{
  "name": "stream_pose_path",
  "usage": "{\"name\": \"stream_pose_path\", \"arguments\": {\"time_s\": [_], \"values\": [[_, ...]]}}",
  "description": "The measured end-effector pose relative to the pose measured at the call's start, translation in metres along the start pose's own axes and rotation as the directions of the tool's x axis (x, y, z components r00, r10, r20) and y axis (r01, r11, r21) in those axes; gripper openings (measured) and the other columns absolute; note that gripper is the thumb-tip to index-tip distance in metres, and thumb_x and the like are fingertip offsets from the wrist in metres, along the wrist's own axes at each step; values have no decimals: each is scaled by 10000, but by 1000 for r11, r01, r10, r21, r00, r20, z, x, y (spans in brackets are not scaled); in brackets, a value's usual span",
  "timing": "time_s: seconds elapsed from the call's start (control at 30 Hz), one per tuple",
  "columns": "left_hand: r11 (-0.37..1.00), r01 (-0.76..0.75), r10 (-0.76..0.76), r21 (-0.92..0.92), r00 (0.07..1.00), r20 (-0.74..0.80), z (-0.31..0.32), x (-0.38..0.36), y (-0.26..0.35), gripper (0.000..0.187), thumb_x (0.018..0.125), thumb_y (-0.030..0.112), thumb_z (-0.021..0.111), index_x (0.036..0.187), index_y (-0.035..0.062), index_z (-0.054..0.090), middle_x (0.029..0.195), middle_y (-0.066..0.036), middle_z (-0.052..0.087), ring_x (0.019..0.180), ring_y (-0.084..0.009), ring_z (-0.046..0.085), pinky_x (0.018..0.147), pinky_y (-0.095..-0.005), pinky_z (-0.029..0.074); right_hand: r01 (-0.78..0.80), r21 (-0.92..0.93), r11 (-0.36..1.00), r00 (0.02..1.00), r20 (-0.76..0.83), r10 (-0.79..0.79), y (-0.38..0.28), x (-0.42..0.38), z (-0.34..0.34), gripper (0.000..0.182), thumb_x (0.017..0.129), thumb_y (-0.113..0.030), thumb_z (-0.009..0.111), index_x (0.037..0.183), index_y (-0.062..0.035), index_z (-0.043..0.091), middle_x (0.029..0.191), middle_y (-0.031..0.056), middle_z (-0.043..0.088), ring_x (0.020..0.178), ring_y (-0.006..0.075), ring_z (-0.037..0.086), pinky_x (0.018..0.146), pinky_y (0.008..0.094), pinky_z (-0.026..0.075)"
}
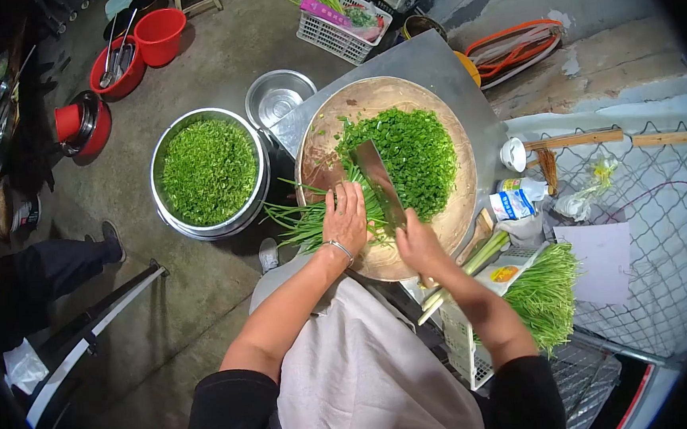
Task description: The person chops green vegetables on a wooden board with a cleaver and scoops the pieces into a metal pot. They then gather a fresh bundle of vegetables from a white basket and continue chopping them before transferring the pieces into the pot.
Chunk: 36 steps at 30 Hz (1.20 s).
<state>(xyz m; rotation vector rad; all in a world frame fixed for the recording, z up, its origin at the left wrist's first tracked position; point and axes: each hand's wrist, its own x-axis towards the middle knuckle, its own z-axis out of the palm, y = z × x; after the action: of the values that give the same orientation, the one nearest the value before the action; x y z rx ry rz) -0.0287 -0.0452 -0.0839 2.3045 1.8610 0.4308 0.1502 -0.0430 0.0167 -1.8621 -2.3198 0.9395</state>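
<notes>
On a round wooden chopping board [329, 128], my left hand [346, 218] presses down on a bunch of scallions [300, 224], its fingers laid over the stalks. The long green ends stick out past the board's left edge. My right hand [421, 245] grips a cleaver [381, 181] by the handle. Its broad blade stands just right of my left fingers, at the cut end of the bunch. Beyond the blade lies a large heap of chopped scallions [415, 154]. The blade's lower edge is hidden among the greens.
The board stands on a metal table [420, 62]. Left of it are a big pot [159, 203] full of chopped greens and a metal basin [280, 98]. More whole scallions [544, 288] fill a crate at right. Red tubs [162, 36] and another person's leg [68, 262] are farther left.
</notes>
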Motion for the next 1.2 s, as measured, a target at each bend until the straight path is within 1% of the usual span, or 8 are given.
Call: {"name": "stream_pose_path", "arguments": {"time_s": [0.13, 0.2, 0.37, 0.53, 0.8, 0.87, 0.93, 1.2], "values": [[995, -7, 13, -102, 998, 61, -23, 1, -4, 980, 834, 508, 706, 1483, -125, 335, 1456, -275, 431, 1373, -402, 392, 1187, -504, 282, 9, 45, 999, 995, -95, -5, 9, -1, 14, 284, 950, -157, 574, 1124, 27, 445, 728, 307, 634, 710, 542, 626, 653, 609, 476], [985, -6, 4, -170, 1000, -13, -29, -2, -8, 975, 840, 507, 704, 1483, -126, 333, 1460, -276, 427, 1374, -404, 386, 1191, -500, 275, 43, 90, 995, 994, -101, -34, 15, 5, 8, 273, 953, -153, 565, 1126, 24, 450, 749, 307, 639, 741, 545, 626, 674, 606, 474], [995, -6, 2, -99, 999, -36, -11, -10, -9, 854, 913, 425, 643, 1483, -128, 330, 1461, -275, 422, 1369, -398, 386, 1175, -501, 270, -43, 30, 999, 999, 17, 43, -36, -25, -61, 277, 956, -147, 542, 1126, 41, 431, 831, 357, 634, 833, 562, 615, 766, 607, 468], [994, -8, 5, -112, 999, -33, -7, -12, -7, 814, 930, 395, 621, 1488, -126, 338, 1466, -265, 415, 1368, -390, 390, 1156, -491, 289, -44, -65, 997, 987, 151, 53, -30, -36, -56, 322, 947, -130, 539, 1183, 56, 424, 823, 349, 621, 816, 560, 609, 734, 594, 466], [987, -7, -1, -162, 999, -49, -6, -7, -11, 826, 923, 401, 638, 1488, -122, 336, 1468, -259, 420, 1362, -391, 405, 1159, -488, 299, -21, 18, 1000, 991, -129, 23, -3, -2, 22, 281, 950, -140, 567, 1132, 33, 443, 726, 312, 628, 739, 527, 633, 678, 596, 487], [957, -20, 6, -288, 999, -49, -22, -11, -15, 827, 907, 368, 666, 1483, -120, 328, 1462, -274, 423, 1358, -404, 414, 1161, -487, 304, 8, 100, 995, 995, -96, 1, 2, -1, 16, 287, 948, -138, 569, 1147, 24, 440, 737, 308, 632, 744, 529, 630, 681, 594, 483], [973, -1, -20, -233, 996, -87, -23, -15, -20, 821, 900, 349, 673, 1480, -120, 329, 1453, -280, 427, 1350, -408, 421, 1159, -493, 305, 33, 170, 985, 996, -92, -18, -3, 2, 5, 294, 954, -151, 563, 1159, 12, 430, 766, 308, 640, 757, 543, 619, 699, 601, 470], [986, -15, 1, -168, 997, -83, -9, -20, -20, 778, 890, 322, 671, 1456, -124, 376, 1395, -263, 454, 1319, -401, 420, 1166, -509, 297, -35, -77, 996, 995, 95, 42, -43, -38, -49, 288, 964, -151, 530, 1141, 47, 419, 756, 340, 623, 766, 552, 621, 723, 619, 471]]}}
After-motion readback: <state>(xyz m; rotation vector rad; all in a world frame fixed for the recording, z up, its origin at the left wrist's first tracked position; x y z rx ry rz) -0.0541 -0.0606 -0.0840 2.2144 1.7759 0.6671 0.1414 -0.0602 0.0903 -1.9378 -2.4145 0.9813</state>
